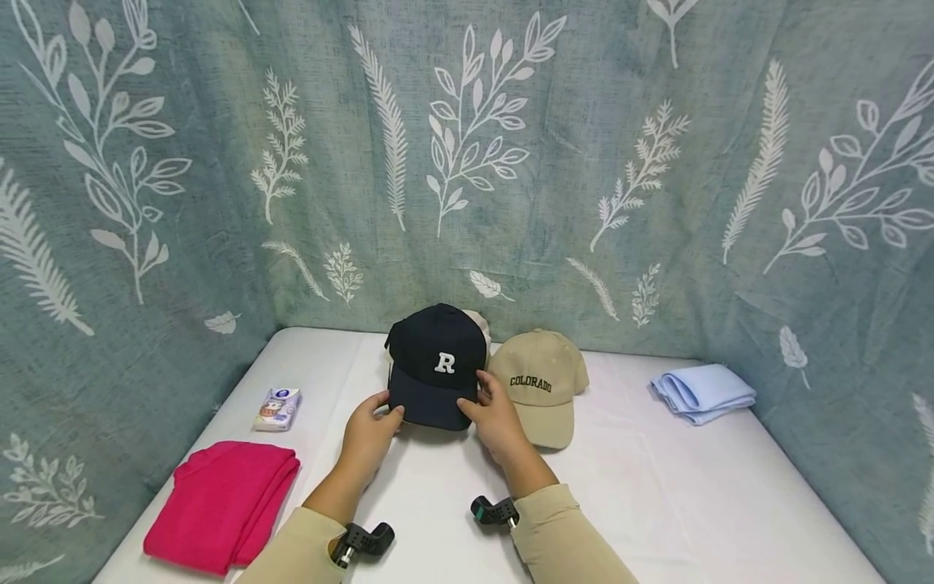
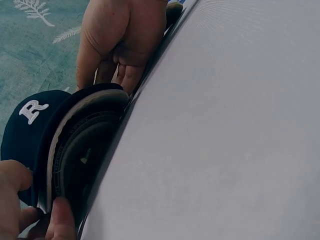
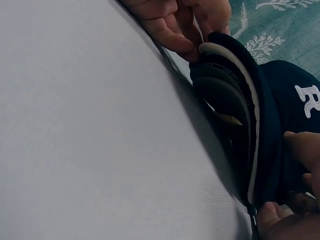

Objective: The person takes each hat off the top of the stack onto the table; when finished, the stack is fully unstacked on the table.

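A navy cap [image 1: 436, 357] with a white letter R faces me, its brim toward the table's front. My left hand [image 1: 370, 431] pinches the left side of the brim, thumb on top. On the opposite side my right hand [image 1: 499, 415] grips the brim between thumb and fingers. Behind and under the navy cap shows part of a cream cap [image 1: 479, 323]. A pale brim edge [image 2: 56, 135] lies right beneath the navy brim in the left wrist view, with dark curved layers inside. Close to my right hand sits a tan cap [image 1: 538, 367] marked COLORADO.
Folded pink cloth [image 1: 219, 507] lies at the front left of the white table [image 1: 657, 503], with a small tissue pack [image 1: 278, 410] behind it. Folded light blue cloth [image 1: 703, 392] rests at the right. A leaf-patterned curtain [image 1: 525, 211] borders the back and sides.
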`<state>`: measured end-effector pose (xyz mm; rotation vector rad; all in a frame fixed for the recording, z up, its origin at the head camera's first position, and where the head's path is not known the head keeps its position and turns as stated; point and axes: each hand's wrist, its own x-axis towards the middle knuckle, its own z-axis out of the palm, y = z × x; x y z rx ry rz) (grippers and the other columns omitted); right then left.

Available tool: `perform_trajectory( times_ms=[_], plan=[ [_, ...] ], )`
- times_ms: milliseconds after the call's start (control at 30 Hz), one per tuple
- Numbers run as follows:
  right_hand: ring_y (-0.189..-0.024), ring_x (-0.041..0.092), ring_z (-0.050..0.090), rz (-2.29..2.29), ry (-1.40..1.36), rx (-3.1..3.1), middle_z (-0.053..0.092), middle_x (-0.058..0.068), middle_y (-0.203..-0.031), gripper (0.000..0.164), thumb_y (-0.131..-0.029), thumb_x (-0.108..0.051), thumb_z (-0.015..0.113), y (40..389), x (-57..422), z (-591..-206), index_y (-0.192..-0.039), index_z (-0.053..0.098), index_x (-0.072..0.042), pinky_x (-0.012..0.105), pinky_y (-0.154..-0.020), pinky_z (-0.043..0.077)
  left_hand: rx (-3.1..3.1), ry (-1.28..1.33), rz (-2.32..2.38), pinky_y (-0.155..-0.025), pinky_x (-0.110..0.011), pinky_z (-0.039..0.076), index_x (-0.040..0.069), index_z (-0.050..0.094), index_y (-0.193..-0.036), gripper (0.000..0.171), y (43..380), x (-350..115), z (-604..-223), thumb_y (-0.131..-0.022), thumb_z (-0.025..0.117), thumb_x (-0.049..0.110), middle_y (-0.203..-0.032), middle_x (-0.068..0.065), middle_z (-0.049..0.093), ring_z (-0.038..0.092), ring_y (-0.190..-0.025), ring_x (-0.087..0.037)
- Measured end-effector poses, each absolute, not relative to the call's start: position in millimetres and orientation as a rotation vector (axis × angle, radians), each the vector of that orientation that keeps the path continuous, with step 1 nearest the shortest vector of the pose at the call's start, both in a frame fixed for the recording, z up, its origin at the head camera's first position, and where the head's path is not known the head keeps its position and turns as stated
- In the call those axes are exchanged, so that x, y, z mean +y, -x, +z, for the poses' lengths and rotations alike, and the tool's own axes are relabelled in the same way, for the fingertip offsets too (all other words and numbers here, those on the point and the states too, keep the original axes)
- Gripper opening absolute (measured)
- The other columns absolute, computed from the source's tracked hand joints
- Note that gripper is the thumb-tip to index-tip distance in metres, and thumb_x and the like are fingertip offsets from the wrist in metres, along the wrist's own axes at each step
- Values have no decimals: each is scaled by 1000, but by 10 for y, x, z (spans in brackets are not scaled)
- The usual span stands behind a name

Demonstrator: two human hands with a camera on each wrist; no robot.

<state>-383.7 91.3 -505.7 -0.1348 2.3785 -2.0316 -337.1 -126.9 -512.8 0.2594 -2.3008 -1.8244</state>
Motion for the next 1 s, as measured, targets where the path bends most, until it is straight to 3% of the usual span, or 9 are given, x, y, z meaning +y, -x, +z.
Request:
perform_trajectory(
  times_ms=[267, 633, 1000],
  plan=[
    [-154, 39, 36, -2031, 132, 2382, 34, 16, -168, 71, -98, -13, 72, 3810, 917, -5057, -161, 38, -11, 52, -123, 35, -2282, -247, -1790, -81, -26, 60, -7, 58, -142, 48, 3343, -1254, -5110, -98, 68, 11, -131, -22, 64, 69, -110, -29],
    [-149, 40, 42, -2095, 147, 2361, 39, 18, -165, 72, -98, -14, 73, 3805, 929, -5064, -160, 38, -9, 54, -121, 39, -2306, -293, -1745, -79, -23, 57, -4, 62, -138, 45, 3309, -1265, -5069, -95, 69, 9, -125, -17, 65, 67, -106, -25],
    [-142, 34, 48, -2142, 162, 2368, 41, 12, -164, 74, -98, -15, 74, 3776, 935, -5013, -162, 38, -13, 50, -115, 46, -2333, -285, -1704, -80, -24, 53, -2, 63, -137, 45, 3299, -1311, -5056, -93, 69, 9, -123, -15, 67, 67, -104, -23]
  ],
)
